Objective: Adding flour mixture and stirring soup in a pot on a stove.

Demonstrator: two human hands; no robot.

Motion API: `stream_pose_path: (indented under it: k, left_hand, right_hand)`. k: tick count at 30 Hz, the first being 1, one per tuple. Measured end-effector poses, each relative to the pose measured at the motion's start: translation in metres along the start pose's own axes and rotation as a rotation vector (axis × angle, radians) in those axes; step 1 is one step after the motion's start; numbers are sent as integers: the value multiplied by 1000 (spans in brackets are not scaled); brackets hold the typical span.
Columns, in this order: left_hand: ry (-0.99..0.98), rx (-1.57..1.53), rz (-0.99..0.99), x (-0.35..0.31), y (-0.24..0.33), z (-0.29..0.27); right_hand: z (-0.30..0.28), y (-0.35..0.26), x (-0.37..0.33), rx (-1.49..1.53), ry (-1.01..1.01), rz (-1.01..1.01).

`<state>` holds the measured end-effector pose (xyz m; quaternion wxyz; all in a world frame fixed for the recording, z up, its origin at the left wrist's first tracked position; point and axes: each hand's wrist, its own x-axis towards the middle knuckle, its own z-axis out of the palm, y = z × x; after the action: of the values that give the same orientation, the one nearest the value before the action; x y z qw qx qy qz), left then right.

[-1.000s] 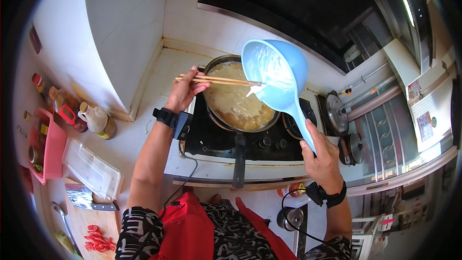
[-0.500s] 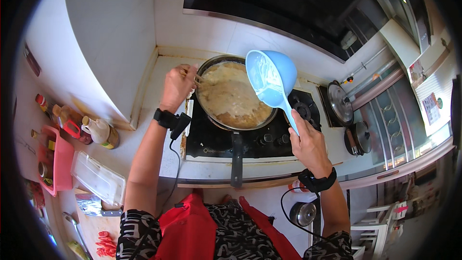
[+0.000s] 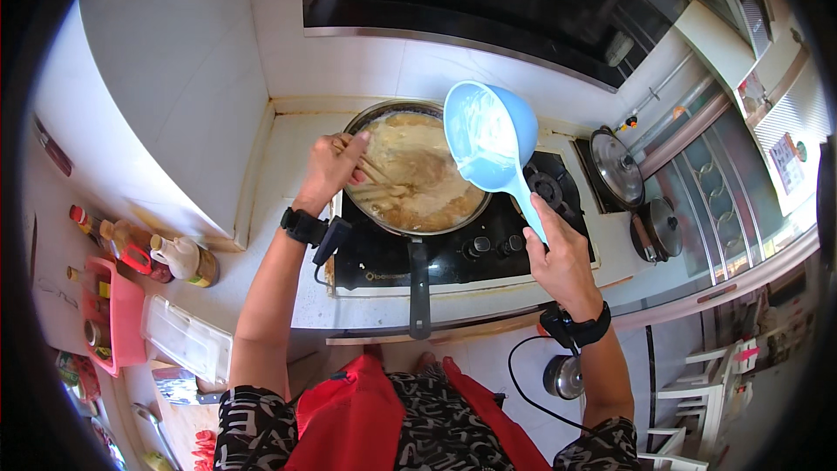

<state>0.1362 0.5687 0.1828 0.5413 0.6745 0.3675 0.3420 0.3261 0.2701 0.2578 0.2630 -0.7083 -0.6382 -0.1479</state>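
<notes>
White wall panels (image 3: 349, 65) rise behind a pale desk (image 3: 301, 144), into which a black gas stove (image 3: 445, 272) is set. The left hand (image 3: 331, 166), at the upper left of the pan (image 3: 418, 233), has its grip drawn narrow around wooden chopsticks (image 3: 377, 172), which slant down to the right with their tips in the cloudy, yellowish-brown liquid (image 3: 436, 196). The right hand's (image 3: 561, 262) grip is closed around the handle of a light blue ladle (image 3: 517, 126); its bowl is tilted, overlapping the pan's right edge in this view, with white residue smeared inside. The pan sits on the stove, its black handle pointing toward the person. Just right of the ladle, a bare burner (image 3: 545, 189) shows. Further right are a glass-lidded pan (image 3: 616, 166) and a smaller lidded pot (image 3: 660, 228). Well to the left stand a white jug (image 3: 185, 260) and a pink basket (image 3: 131, 318), with a clear plastic container (image 3: 186, 331) near them. Below lies a cutting board (image 3: 179, 426) with red pieces (image 3: 205, 449).
</notes>
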Motion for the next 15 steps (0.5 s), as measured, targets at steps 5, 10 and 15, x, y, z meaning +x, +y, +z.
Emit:
stream_pose_path:
  k: [5,10,15]
  left_hand:
    - [-25,-19,113,5,-19,29]
    - [-149,-68,3,0,-7,31]
    - [53,200,167,16,1,18]
  right_hand:
    - [7,0,3,69,-12,19]
    - [7,3,-2,74,-34,53]
    - [6,8,-5,65,-13,61]
